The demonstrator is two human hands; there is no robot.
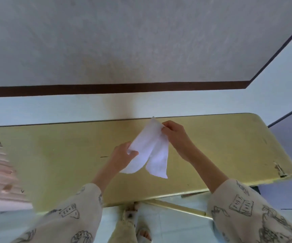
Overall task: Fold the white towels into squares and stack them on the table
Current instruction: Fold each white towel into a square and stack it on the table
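White towel hangs mid-frame above a yellow table, pinched by the left hand and right hand.

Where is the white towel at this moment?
In the head view the white towel hangs near the middle, held up over the yellow table between the left hand and the right hand.

Limp white towel, draped, aloft
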